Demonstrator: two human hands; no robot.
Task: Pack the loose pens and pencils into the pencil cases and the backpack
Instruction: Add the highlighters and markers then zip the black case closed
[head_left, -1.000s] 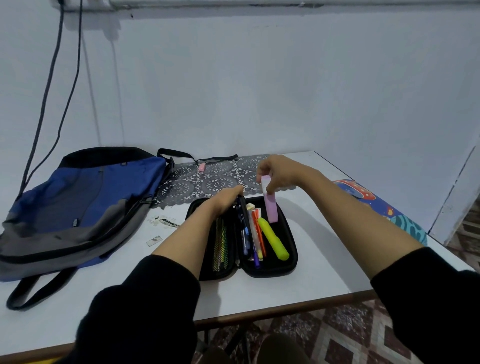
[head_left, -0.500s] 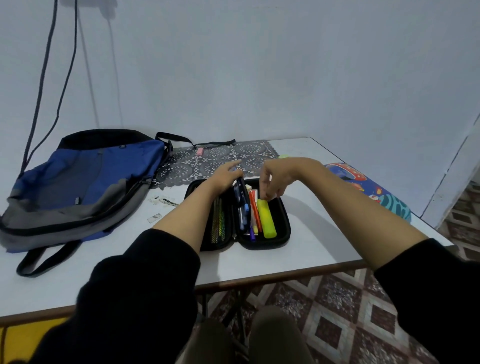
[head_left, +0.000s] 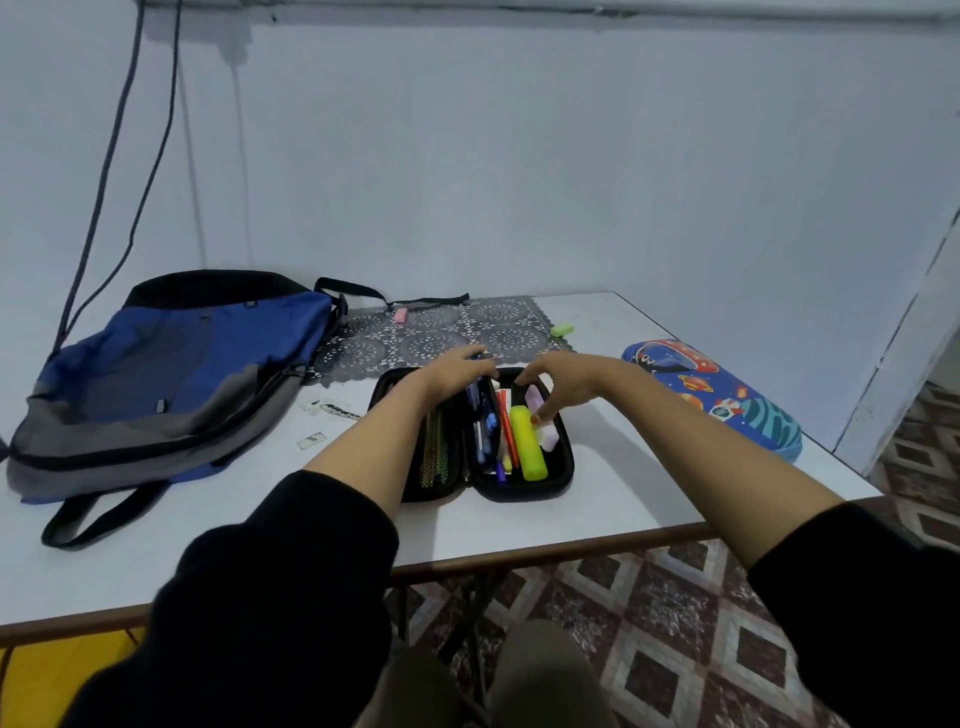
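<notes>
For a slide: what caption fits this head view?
Left hand and right hand reach into an open black pencil case on a white table, between a blue backpack and a space-print case.

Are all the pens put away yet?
Not yet. Pens and a yellow highlighter lie in the open black case. The left hand holds its flap; the right hand touches a pink marker inside. A small pink piece and a green one lie loose behind.
</notes>
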